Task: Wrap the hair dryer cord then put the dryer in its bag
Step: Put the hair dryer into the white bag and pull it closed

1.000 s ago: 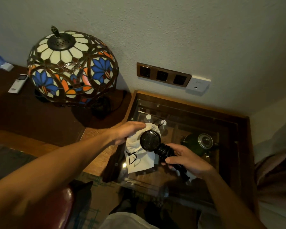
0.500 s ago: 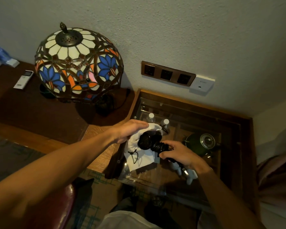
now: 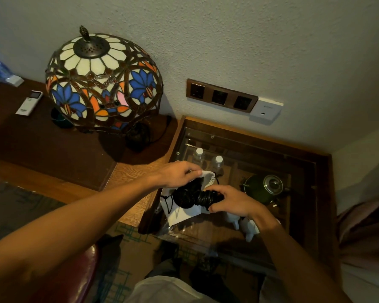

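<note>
Left hand (image 3: 179, 174) pinched the upper rim of the white bag (image 3: 184, 212), holding its mouth up and open above the glass-topped counter (image 3: 304, 169). Right hand (image 3: 232, 202) was curled tight round the dryer (image 3: 187, 196) at its handle, where the cord (image 3: 208, 196) sat wound in black coils. The dryer's round head pointed left, at the bag's mouth and partly inside it; the handle and coils were outside. The bag's black drawstring (image 3: 167, 204) hung loose down its front.

Step, as I judged it: cord wrapped, dryer going in, not yet seated.

Risks from here:
- The coils were kept in place only by the right hand's grip. Easing off to push the handle through could let them spring loose and snag on the rim.
- The mouth was held at one point only; the slack side could fold under the head and block it.
- The loose drawstring could catch on the dryer.
- A dropped dryer would strike the glass, with bottles (image 3: 198, 154) and a kettle (image 3: 264, 188) below it.
</note>
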